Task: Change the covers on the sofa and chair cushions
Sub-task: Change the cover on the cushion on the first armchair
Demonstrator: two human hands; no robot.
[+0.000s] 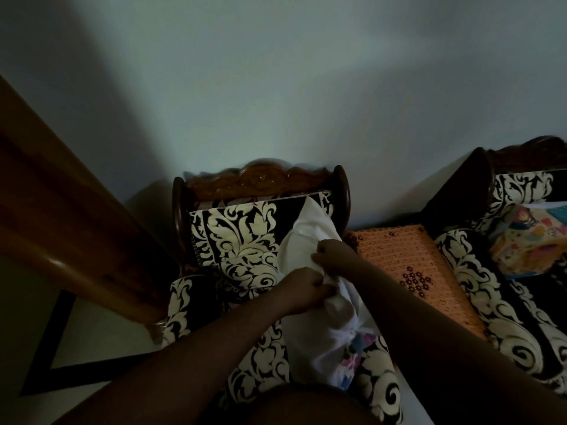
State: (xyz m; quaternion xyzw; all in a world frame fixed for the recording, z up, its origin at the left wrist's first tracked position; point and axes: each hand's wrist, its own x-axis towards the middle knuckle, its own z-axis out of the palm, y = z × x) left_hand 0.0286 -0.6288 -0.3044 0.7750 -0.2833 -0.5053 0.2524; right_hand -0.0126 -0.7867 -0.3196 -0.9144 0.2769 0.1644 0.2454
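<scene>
No readable text, label, brand, number or sign appeared anywhere in the dim view. The only markings were patterns: cream scrollwork on the black chair cushions (245,240) and small dark flowers on the orange crocheted mat (408,259). The colourful printed fabric (527,240) at the right showed shapes too blurred to read as lettering.

Chair arms (343,194) hem the seat both sides; wooden rail (61,228) crowds left; orange mat (408,265) fills gap to sofa (506,302).
</scene>
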